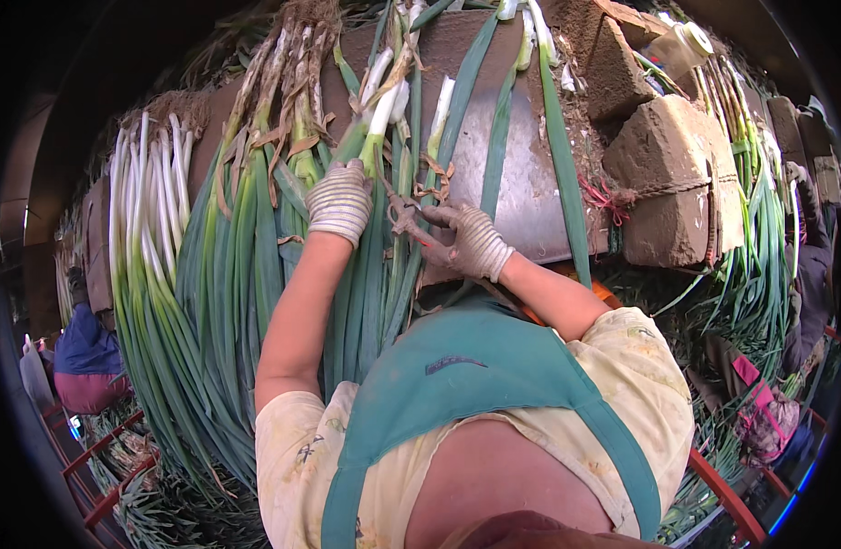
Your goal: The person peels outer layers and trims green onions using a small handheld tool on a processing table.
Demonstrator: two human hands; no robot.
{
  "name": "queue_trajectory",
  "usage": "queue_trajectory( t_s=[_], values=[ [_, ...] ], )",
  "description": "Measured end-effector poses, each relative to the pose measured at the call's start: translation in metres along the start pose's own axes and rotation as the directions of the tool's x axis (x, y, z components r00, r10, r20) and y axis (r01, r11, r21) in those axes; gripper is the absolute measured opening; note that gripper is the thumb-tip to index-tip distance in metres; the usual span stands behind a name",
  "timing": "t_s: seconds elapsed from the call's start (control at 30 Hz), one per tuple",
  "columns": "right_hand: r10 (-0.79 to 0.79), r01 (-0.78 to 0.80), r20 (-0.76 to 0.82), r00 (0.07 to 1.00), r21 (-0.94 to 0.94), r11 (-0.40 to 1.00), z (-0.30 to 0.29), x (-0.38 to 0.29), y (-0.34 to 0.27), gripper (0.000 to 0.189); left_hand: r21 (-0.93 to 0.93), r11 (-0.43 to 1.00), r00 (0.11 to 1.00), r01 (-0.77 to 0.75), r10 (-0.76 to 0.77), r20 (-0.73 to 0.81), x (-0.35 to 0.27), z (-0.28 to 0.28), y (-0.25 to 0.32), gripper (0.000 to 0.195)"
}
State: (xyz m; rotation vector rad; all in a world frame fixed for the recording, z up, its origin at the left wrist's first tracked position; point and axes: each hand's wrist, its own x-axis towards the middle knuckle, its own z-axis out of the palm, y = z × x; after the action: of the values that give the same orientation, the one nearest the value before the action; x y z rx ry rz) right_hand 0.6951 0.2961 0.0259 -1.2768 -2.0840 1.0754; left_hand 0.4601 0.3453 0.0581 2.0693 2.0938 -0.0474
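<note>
My left hand [340, 200], in a striped knit glove, is closed around a long green onion [378, 127] near where its white stalk turns green. My right hand [467, 239], gloved too, holds scissors [405, 218] by the handles; their blades point up and left beside that stalk. Untrimmed green onions [300, 89] with brown outer skins and roots lie just left of my hands, their leaves hanging towards me. Farther left is a pile of green onions with clean white stalks [149, 178]. A few loose leaves [499, 144] cross a metal sheet [530, 185] on the right.
Large rough blocks [667, 178] tied with rope stand at the right, with a translucent plastic container [678, 49] behind them. More green onions [757, 185] hang beyond. Another person [87, 357] is at the far left, and a person's dark sleeve [808, 288] shows far right. Red metal bars [726, 497] run low on both sides.
</note>
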Motion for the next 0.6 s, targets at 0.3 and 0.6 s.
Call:
queue_trajectory(
  t_s=[0.3, 0.6],
  values=[
    [-0.017, 0.016, -0.092, 0.996, -0.013, 1.0, 0.0, 0.008, 0.017, 0.063, 0.07, 0.996, 0.999, 0.046, -0.045, -0.021, 0.016, -0.001, 0.025, 0.059],
    [0.054, -0.053, -0.071, 0.996, 0.021, 0.998, -0.013, 0.023, 0.034, 0.066, 0.017, 0.994, 0.988, 0.111, -0.112, 0.109, -0.024, -0.009, 0.02, 0.065]
  ],
)
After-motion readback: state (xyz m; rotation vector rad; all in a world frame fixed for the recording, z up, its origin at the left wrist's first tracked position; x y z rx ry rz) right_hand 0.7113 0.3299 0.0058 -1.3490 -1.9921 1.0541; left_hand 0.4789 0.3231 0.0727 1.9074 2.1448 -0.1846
